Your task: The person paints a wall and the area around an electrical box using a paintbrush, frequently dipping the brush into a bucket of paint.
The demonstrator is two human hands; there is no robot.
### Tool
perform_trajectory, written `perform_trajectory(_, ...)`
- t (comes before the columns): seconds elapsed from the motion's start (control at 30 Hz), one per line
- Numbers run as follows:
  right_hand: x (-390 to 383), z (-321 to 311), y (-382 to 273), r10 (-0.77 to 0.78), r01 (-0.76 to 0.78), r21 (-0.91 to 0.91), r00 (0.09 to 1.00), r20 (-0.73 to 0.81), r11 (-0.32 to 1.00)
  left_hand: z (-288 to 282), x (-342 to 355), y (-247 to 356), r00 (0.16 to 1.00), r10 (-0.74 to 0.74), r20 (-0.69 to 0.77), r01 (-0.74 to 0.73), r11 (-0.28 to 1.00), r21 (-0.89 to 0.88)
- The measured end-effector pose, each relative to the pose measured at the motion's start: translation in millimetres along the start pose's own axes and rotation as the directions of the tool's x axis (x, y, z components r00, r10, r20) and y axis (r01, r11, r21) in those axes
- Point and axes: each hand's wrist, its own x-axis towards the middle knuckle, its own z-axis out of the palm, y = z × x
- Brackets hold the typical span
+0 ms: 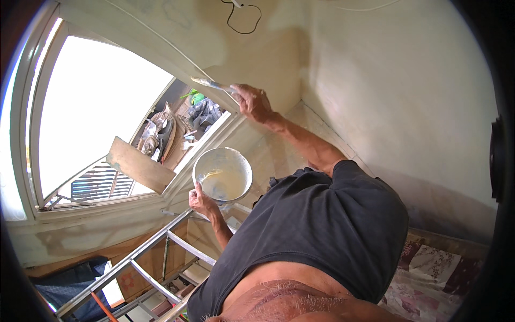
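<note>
My right hand [252, 102] is closed around the handle of a paintbrush [212, 83], whose bristles point left toward the wall above the window frame. Below it, my left hand [201, 203] grips the near rim of a white bucket [248, 174], thumb up over the edge. Pale, creamy liquid lies in the bottom, with a light smear on the inner wall. The bucket is tilted so its mouth faces me. My left fingers under the bucket are partly hidden.
A metal ladder [145, 267] stands below on the left. Beside it is the open window [96, 96], with a board [140, 165] leaning across its sill and clutter [161, 131] outside. A black cable [244, 32] hangs from the wall. Patterned fabric [429, 279] lies at lower right.
</note>
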Motion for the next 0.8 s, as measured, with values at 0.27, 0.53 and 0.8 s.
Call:
perform_trajectory(0.27, 63.6, -70.9, 107.3, 0.1, -0.178, -0.282, 0.957, -0.272, 0.943, 2.0, -0.5, -3.6, 1.0, -0.02, -0.005, 0.02, 1.0, -0.013)
perform_trajectory(0.53, 37.6, -12.7, 87.0, 0.097, -0.18, -0.26, 0.948, -0.303, 0.949, 2.1, -4.2, -4.4, 1.0, -0.014, -0.026, 0.015, 0.998, 0.053)
perform_trajectory(0.8, 5.5, 8.3, 17.7, 0.025, -0.026, 0.007, 1.0, 0.008, 1.0, 2.2, 3.5, 1.3, 1.0, 0.01, -0.015, -0.009, 0.999, 0.051)
